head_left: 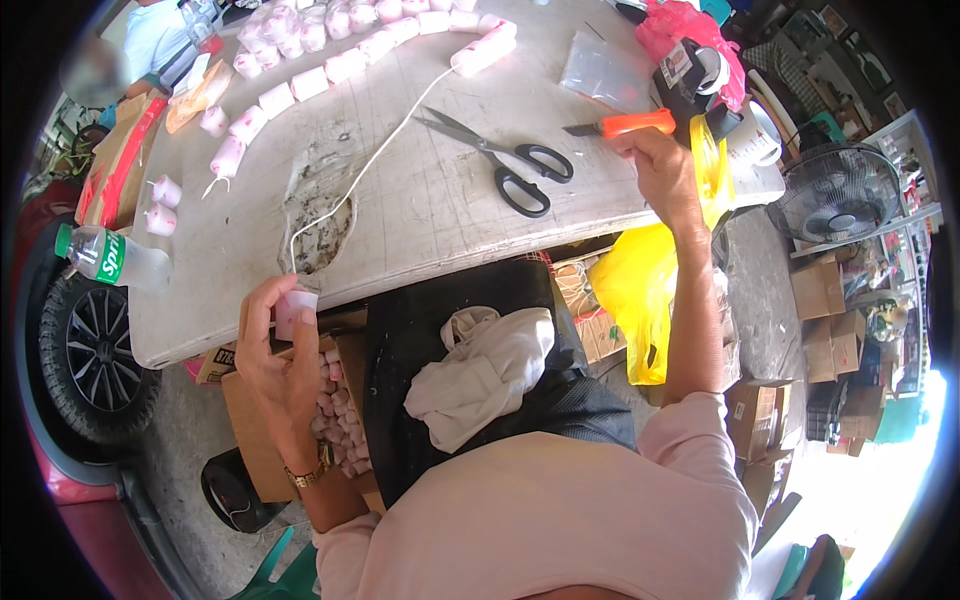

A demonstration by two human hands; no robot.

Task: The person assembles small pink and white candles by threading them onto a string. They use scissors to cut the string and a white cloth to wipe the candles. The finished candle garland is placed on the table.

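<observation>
Left hand grip closed on small pink wax candle, white wick string running toward 1 o'clock across the worn white table; right hand grip closed on orange-handled utility knife, presumably for cutting.

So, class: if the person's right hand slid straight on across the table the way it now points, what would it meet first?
The right hand already rests by the orange-handled knife, so it would push that first. Beyond lie a clear plastic bag and a tape dispenser, though depth is hard to judge.
</observation>
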